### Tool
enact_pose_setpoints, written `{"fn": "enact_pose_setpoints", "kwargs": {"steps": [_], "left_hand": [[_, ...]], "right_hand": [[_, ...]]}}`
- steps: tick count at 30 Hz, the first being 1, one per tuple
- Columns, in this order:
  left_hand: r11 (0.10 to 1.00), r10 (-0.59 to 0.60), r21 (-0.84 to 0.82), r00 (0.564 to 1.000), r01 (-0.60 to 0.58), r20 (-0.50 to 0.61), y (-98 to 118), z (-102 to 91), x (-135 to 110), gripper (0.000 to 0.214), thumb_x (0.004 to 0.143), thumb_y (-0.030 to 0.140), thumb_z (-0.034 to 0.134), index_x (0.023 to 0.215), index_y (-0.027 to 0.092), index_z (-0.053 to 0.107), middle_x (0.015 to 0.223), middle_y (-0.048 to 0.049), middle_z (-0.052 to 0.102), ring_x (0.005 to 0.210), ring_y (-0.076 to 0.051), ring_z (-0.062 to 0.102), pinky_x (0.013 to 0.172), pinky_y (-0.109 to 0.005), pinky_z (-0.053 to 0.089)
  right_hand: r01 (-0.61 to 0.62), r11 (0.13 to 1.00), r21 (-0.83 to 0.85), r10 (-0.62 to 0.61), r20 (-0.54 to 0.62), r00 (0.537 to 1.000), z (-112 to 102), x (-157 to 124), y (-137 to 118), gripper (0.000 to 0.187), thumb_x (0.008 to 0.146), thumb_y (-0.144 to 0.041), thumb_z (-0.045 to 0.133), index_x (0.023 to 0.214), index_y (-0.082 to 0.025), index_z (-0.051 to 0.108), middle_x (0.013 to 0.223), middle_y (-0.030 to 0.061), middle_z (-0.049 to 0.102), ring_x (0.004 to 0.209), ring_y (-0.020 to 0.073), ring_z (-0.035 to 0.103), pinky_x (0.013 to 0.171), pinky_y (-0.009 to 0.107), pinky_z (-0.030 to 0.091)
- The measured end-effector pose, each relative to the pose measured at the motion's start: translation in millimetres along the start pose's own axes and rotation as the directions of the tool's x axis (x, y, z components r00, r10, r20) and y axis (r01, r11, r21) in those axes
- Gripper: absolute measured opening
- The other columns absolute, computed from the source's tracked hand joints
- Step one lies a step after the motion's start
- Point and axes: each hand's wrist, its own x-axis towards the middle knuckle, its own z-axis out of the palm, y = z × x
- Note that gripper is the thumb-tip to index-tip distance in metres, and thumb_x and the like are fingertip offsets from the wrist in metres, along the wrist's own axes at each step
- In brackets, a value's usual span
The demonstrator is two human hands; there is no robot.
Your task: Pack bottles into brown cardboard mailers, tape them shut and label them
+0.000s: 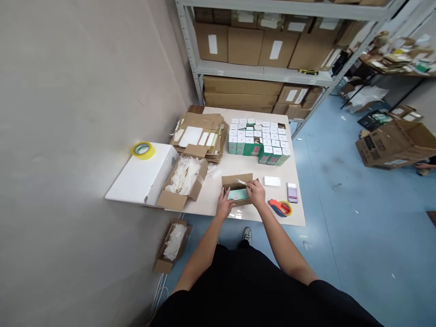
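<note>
A small open cardboard box stands near the front edge of the table, with a mint-green product box lying inside it. My left hand is closed on the cardboard box's left side, its fingertips beside the green box. Over the right end of the box, my right hand pinches a thin white piece of paper. To the right lie a white block or stack, a pile of purple-and-white cards and an orange-and-blue tape dispenser with yellow tape.
Rows of green-and-white boxes fill the table's back right. Flattened cardboard and a carton of white tissue are at left. Yellow tape rests on a white foam box. A shelf stands behind.
</note>
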Motion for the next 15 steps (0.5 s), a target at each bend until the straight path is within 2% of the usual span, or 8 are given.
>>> {"fn": "enact_pose_setpoints", "kwargs": {"steps": [2,4,6,8,10,12,15], "left_hand": [[1.0,-0.024,-0.003,0.999,0.024,0.023,10,13.6,18,0.012,0.09,0.023,0.072,0.098,0.022,0.08,0.175,-0.0034,0.025,0.163,-0.041,0.01,0.124,-0.063,0.035],[0.996,-0.084,-0.003,0.996,0.084,0.032,20,26.5,33,0.017,0.09,0.02,0.07,0.103,0.023,0.08,0.175,-0.0031,0.024,0.163,-0.042,0.01,0.121,-0.065,0.038],[0.99,-0.138,-0.006,0.99,0.138,0.031,27,37.3,45,0.02,0.091,0.019,0.066,0.104,0.025,0.08,0.174,-0.0026,0.026,0.162,-0.041,0.014,0.119,-0.064,0.04],[0.988,-0.156,-0.015,0.988,0.156,0.016,30,45.2,53,0.021,0.092,0.021,0.063,0.105,0.025,0.08,0.173,-0.0019,0.029,0.162,-0.039,0.018,0.119,-0.062,0.041],[0.987,-0.16,-0.025,0.987,0.159,-0.02,29,50.5,55,0.025,0.092,0.022,0.062,0.112,0.024,0.078,0.173,-0.0036,0.031,0.161,-0.037,0.022,0.121,-0.059,0.041],[0.983,-0.185,-0.03,0.981,0.183,-0.06,23,53.7,52,0.035,0.091,0.022,0.062,0.125,0.022,0.072,0.172,-0.0084,0.032,0.159,-0.036,0.027,0.122,-0.056,0.04],[0.958,-0.286,-0.033,0.955,0.284,-0.077,8,55.7,40,0.052,0.092,0.027,0.061,0.143,0.017,0.06,0.168,-0.0172,0.037,0.155,-0.036,0.037,0.122,-0.054,0.04]], "right_hand": [[-0.072,0.997,-0.029,0.075,0.129,0.989,1,-10,20,0.036,0.097,-0.032,0.061,0.13,-0.025,0.075,0.123,0.0135,0.069,0.117,0.0311,0.065,0.103,0.046,0.054],[-0.123,0.991,-0.056,0.134,0.298,0.945,1,-19,37,0.051,0.089,-0.033,0.074,0.138,-0.023,0.069,0.143,0.0164,0.061,0.128,0.0344,0.061,0.105,0.048,0.054],[-0.143,0.988,-0.057,0.154,0.382,0.911,-3,-27,52,0.061,0.084,-0.031,0.078,0.143,-0.023,0.065,0.155,0.0169,0.053,0.136,0.0356,0.057,0.109,0.049,0.052],[-0.14,0.99,-0.024,0.139,0.361,0.922,-10,-33,63,0.058,0.086,-0.028,0.074,0.143,-0.024,0.064,0.157,0.0152,0.051,0.14,0.0337,0.054,0.113,0.049,0.05],[-0.124,0.992,0.023,0.113,0.287,0.951,-18,-38,72,0.054,0.089,-0.028,0.068,0.143,-0.024,0.064,0.156,0.0144,0.053,0.142,0.032,0.053,0.115,0.049,0.049],[-0.097,0.993,0.072,0.081,0.201,0.976,-26,-40,80,0.052,0.091,-0.029,0.064,0.142,-0.022,0.064,0.156,0.0142,0.054,0.144,0.0311,0.052,0.117,0.049,0.047],[-0.079,0.987,0.141,0.068,0.076,0.995,-34,-41,93,0.052,0.092,-0.03,0.06,0.143,-0.022,0.063,0.154,0.0139,0.056,0.144,0.0303,0.052,0.119,0.051,0.045]]}}
